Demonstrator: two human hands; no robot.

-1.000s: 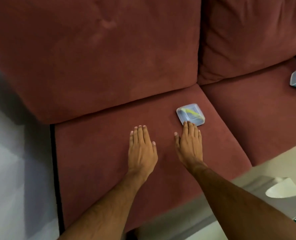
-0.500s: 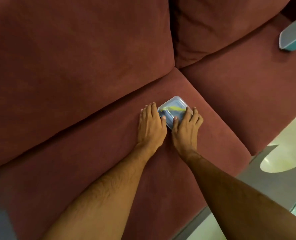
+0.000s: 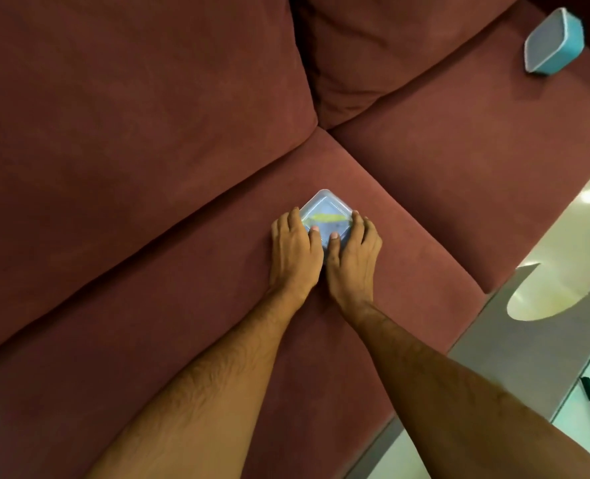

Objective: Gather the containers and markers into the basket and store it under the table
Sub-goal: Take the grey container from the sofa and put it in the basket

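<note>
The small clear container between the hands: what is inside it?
Through the clear lid of the small clear container a long yellow thing shows; what it is cannot be told. The left hand and right hand cover its near part.

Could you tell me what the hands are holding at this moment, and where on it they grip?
Both hands grip the small clear square plastic container on the sofa: left hand on its left edge, right hand on its right, thumbs on the lid.

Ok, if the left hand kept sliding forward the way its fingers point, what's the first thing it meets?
The left hand already grips the clear container. Pushing on would carry that across the seat cushion toward the back cushion, though depth is hard to judge.
</note>
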